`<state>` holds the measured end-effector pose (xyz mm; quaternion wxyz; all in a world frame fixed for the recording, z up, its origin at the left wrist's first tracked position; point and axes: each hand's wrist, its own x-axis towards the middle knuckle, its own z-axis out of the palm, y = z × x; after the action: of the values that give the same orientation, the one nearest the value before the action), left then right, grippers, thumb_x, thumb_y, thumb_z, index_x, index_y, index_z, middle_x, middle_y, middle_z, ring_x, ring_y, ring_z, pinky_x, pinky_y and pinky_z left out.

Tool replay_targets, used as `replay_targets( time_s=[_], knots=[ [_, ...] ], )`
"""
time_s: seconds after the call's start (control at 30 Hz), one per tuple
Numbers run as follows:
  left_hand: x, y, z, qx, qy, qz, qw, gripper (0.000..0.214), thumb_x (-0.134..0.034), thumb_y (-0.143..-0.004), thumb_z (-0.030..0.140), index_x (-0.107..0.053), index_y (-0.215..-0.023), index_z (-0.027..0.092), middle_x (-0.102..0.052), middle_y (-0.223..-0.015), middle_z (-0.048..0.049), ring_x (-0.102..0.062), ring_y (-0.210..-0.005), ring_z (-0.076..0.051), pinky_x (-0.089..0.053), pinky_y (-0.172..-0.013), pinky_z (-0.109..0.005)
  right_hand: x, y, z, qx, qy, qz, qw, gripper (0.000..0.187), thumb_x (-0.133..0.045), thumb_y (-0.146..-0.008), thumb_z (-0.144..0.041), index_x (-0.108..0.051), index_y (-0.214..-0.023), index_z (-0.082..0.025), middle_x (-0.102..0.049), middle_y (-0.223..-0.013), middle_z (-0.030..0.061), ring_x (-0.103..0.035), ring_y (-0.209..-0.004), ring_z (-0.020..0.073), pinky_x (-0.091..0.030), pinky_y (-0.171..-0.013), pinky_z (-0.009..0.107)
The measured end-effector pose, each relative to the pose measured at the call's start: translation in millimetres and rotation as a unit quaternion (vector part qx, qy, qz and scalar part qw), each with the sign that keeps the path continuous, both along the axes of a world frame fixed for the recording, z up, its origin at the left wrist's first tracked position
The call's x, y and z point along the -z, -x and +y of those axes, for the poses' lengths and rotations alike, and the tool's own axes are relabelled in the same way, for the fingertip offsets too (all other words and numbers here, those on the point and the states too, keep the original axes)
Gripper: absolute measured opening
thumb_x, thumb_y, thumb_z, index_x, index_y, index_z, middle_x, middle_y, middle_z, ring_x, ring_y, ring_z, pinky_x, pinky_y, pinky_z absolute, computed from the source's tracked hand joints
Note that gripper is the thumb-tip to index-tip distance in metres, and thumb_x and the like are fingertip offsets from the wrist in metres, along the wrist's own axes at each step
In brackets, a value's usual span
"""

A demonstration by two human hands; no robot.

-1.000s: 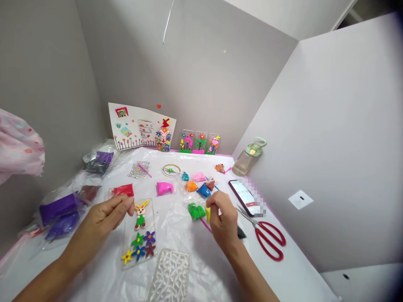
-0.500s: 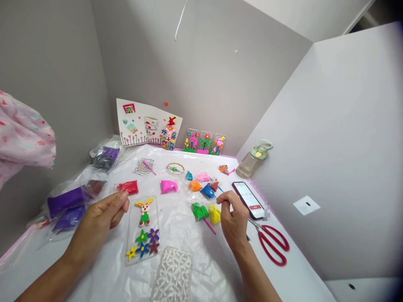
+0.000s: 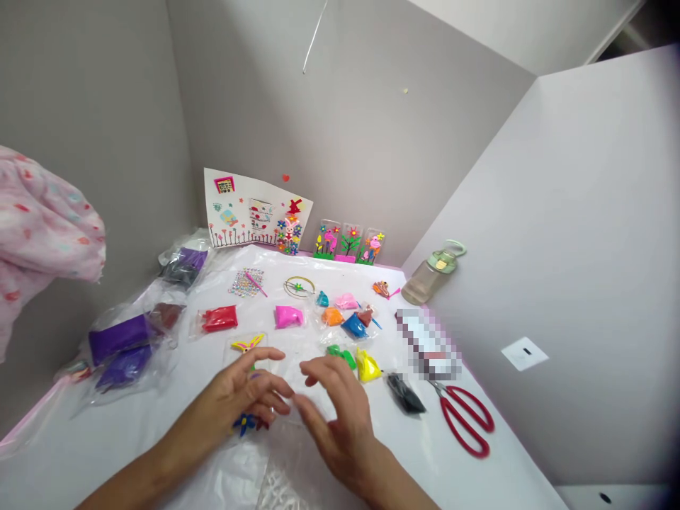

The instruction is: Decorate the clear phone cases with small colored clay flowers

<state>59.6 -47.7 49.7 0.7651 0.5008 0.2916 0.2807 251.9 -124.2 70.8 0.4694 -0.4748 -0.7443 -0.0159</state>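
Observation:
Both my hands hover low over the clear phone case (image 3: 240,346), decorated with a clay bunny and flowers, that lies on the white table (image 3: 175,397). My left hand (image 3: 239,397) covers the middle of the case, fingers loosely curved and apart, nothing visible in them. My right hand (image 3: 337,411) is just to its right, fingers stretched out, and its thumb almost meets the left fingertips. Only the bunny's ears and a blue flower (image 3: 244,423) show past my left hand. A second, textured clear case (image 3: 276,490) peeks out beneath my wrists.
Small clay bags lie beyond: green (image 3: 340,352), yellow (image 3: 365,366), black (image 3: 406,394), blue (image 3: 353,324), pink (image 3: 290,316), red (image 3: 219,319). Red scissors (image 3: 467,421), a blurred phone (image 3: 428,343) and a bottle (image 3: 433,273) sit right. Purple clay bags (image 3: 120,340) are left; decorated card (image 3: 255,212) at the back wall.
My hands have come together over the bunny case. The right one left the green and yellow clay bags and moved left; the left one slid right over the case.

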Motion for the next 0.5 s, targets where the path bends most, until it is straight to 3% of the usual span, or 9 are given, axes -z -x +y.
replay_targets(
  time_s=[0.07, 0.13, 0.2, 0.3, 0.4, 0.5],
  knots=[
    [2.5, -7.2, -9.3, 0.036, -0.053, 0.008, 0.998, 0.058, -0.070, -0.088, 0.069, -0.064, -0.129, 0.028, -0.078, -0.107, -0.0080, -0.075, -0.094, -0.025, -0.059, -0.086, -0.037, -0.2, 7.8, -2.0, -0.039, 0.005, -0.045, 0.998, 0.034, -0.067, -0.099, -0.027, -0.057, -0.131, -0.022, -0.070, -0.112, 0.0111, -0.065, -0.098, 0.0217, -0.055, -0.085, 0.033],
    [3.3, -11.3, -16.4, 0.055, -0.106, 0.011, 0.993, 0.047, -0.067, -0.093, 0.063, -0.068, -0.125, 0.029, -0.075, -0.121, -0.0077, -0.071, -0.104, -0.025, -0.054, -0.098, -0.039, 2.3, 11.6, -0.9, -0.063, 0.012, -0.093, 0.994, 0.024, -0.064, -0.100, -0.027, -0.061, -0.123, -0.021, -0.072, -0.107, 0.0100, -0.064, -0.092, 0.0216, -0.053, -0.080, 0.034],
    [4.1, -12.5, -20.0, 0.076, -0.132, 0.006, 0.988, 0.041, -0.065, -0.096, 0.061, -0.071, -0.119, 0.029, -0.073, -0.120, -0.0065, -0.070, -0.102, -0.024, -0.055, -0.096, -0.038, 6.0, 10.5, 1.4, -0.066, 0.014, -0.109, 0.992, 0.012, -0.057, -0.102, -0.022, -0.065, -0.110, -0.020, -0.072, -0.095, 0.0071, -0.062, -0.081, 0.0197, -0.049, -0.073, 0.033],
    [7.9, -10.3, -19.8, 0.085, -0.115, -0.003, 0.990, 0.040, -0.062, -0.099, 0.058, -0.068, -0.125, 0.029, -0.074, -0.100, -0.0044, -0.071, -0.089, -0.022, -0.057, -0.081, -0.033, 7.6, 1.7, 3.4, -0.051, 0.050, -0.042, 0.997, 0.015, -0.055, -0.105, -0.023, -0.069, -0.108, -0.020, -0.070, -0.084, 0.0040, -0.060, -0.074, 0.0169, -0.046, -0.068, 0.029],
    [10.9, -5.5, -17.5, -0.005, -0.132, 0.029, 0.991, 0.036, -0.069, -0.096, 0.050, -0.065, -0.127, 0.032, -0.072, -0.095, -0.0019, -0.071, -0.083, -0.020, -0.058, -0.076, -0.029, 1.4, -7.7, 2.8, -0.051, 0.146, 0.084, 0.984, 0.015, -0.062, -0.104, -0.028, -0.073, -0.112, -0.020, -0.070, -0.087, 0.0033, -0.063, -0.079, 0.0149, -0.048, -0.072, 0.026],
    [7.4, 0.1, -17.1, -0.101, -0.245, 0.080, 0.961, 0.027, -0.077, -0.090, 0.041, -0.071, -0.116, 0.035, -0.071, -0.108, -0.0023, -0.071, -0.088, -0.020, -0.059, -0.075, -0.028, -5.8, -9.8, 2.9, -0.074, 0.260, 0.224, 0.936, 0.015, -0.068, -0.099, -0.030, -0.076, -0.109, -0.022, -0.068, -0.089, 0.0025, -0.063, -0.081, 0.0142, -0.049, -0.074, 0.025]
  ],
)
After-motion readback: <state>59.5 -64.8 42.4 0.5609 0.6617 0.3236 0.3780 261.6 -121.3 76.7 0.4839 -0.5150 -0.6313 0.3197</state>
